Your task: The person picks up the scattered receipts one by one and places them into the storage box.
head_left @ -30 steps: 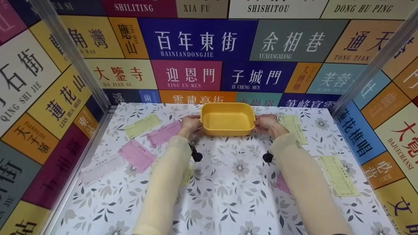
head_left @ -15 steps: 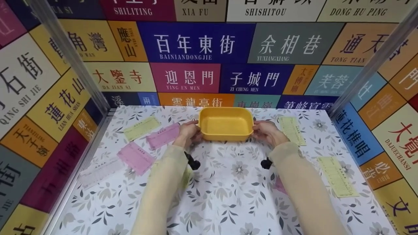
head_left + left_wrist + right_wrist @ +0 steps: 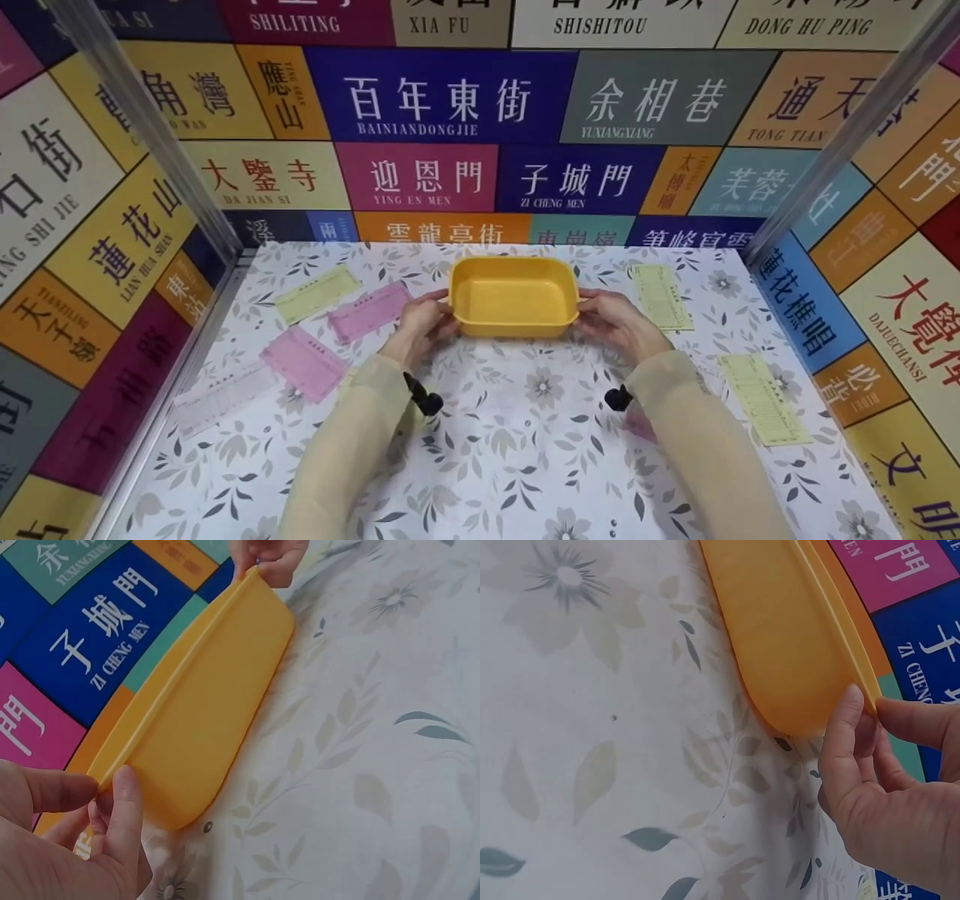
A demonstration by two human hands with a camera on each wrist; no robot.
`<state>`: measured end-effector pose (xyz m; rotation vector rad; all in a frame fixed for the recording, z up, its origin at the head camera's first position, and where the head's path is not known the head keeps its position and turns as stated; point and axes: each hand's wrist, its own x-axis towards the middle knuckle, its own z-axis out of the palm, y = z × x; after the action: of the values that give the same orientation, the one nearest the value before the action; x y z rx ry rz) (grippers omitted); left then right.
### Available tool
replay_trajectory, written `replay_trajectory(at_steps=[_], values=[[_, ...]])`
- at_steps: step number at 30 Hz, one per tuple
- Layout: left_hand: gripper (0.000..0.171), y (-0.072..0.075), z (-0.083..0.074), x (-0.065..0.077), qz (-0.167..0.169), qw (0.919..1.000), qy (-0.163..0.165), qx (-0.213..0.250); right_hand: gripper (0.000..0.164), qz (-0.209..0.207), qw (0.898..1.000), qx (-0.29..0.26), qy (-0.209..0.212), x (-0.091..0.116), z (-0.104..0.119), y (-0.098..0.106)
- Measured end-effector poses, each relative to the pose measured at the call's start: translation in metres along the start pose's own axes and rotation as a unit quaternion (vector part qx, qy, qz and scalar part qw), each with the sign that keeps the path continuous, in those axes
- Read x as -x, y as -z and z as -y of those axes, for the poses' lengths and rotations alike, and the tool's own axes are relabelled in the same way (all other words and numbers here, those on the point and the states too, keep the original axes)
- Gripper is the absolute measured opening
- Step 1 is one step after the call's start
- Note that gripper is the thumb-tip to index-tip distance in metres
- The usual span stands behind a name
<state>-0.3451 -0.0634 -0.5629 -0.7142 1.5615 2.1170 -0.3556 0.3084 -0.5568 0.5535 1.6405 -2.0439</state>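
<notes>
"Head view: where exactly is the yellow box (image 3: 514, 298)?"

"Near the far side of the patterned surface (image 3: 517, 450), between the left grip (image 3: 420, 326) and the right grip (image 3: 619, 324). Each is closed to a pinch on the rim at a short end. Paper slips (image 3: 304, 364) lie off to both sides."

"How should it handle?"

"My guess is light, fairly stiff plastic, not fragile. The smooth walls could slide under flat palms, so the rim at the two ends looks the right place to hold, both sides level."

"What do the wrist views add?"

"The left one shows the outer long wall and fingertips (image 3: 125, 781) on both faces of the rim, with the other grip at the far end. The right one has its own pinch close up, but only part of the box. Only the head view shows inside."

"Does the base touch the surface?"

"I can't tell."
</notes>
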Motion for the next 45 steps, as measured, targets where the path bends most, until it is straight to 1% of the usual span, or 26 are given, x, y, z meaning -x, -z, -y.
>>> replay_trajectory(at_steps=[2, 5, 8, 12, 15, 18, 23, 26, 30, 34, 38, 42, 45], values=[[0.06, 0.001, 0.006, 0.002, 0.008, 0.9999, -0.007, 0.005, 0.061, 0.004, 1.0, -0.01, -0.007, 0.006, -0.003, 0.002], [0.063, 0.004, 0.015, 0.007, 0.019, 0.9996, -0.016, 0.014, 0.062, 0.001, 1.0, -0.006, -0.013, 0.014, -0.008, 0.005], [0.064, 0.006, 0.023, 0.014, 0.027, 0.9991, -0.028, 0.015, 0.061, 0.003, 1.0, -0.004, -0.009, 0.021, -0.016, 0.005], [0.065, 0.01, 0.032, 0.023, 0.033, 0.9984, -0.045, 0.007, 0.058, 0.004, 1.0, -0.026, -0.006, 0.032, -0.025, 0.005], [0.065, 0.012, 0.038, 0.03, 0.038, 0.9979, -0.051, 0.011, 0.058, 0.003, 1.0, -0.02, 0.002, 0.041, -0.031, 0.005], [0.066, 0.014, 0.043, 0.037, 0.045, 0.9975, -0.05, 0.022, 0.059, 0.003, 1.0, -0.001, 0.016, 0.047, -0.036, 0.005], [0.065, 0.017, 0.049, 0.047, 0.056, 0.9969, -0.034, 0.043, 0.062, 0.009, 1.0, 0.008, 0.026, 0.052, -0.043, 0.006], [0.064, 0.019, 0.051, 0.052, 0.053, 0.9975, -0.026, 0.039, 0.063, 0.007, 1.0, 0.009, 0.023, 0.055, -0.045, 0.006], [0.063, 0.019, 0.054, 0.054, 0.048, 0.9979, -0.029, 0.032, 0.061, 0.005, 1.0, 0.005, 0.023, 0.058, -0.048, 0.007], [0.061, 0.02, 0.056, 0.054, 0.051, 0.9972, -0.054, 0.011, 0.058, 0.009, 0.999, 0.002, 0.031, 0.06, -0.05, 0.008], [0.06, 0.022, 0.059, 0.053, 0.046, 0.9945, -0.088, -0.033, 0.056, 0.014, 0.999, 0.005, 0.033, 0.062, -0.052, 0.011], [0.062, 0.024, 0.058, 0.052, 0.039, 0.9892, -0.117, -0.079, 0.055, 0.017, 0.999, 0.009, 0.035, 0.063, -0.055, 0.012], [0.063, 0.024, 0.053, 0.05, 0.036, 0.9844, -0.137, -0.105, 0.055, 0.02, 0.999, 0.008, 0.042, 0.063, -0.056, 0.012]])
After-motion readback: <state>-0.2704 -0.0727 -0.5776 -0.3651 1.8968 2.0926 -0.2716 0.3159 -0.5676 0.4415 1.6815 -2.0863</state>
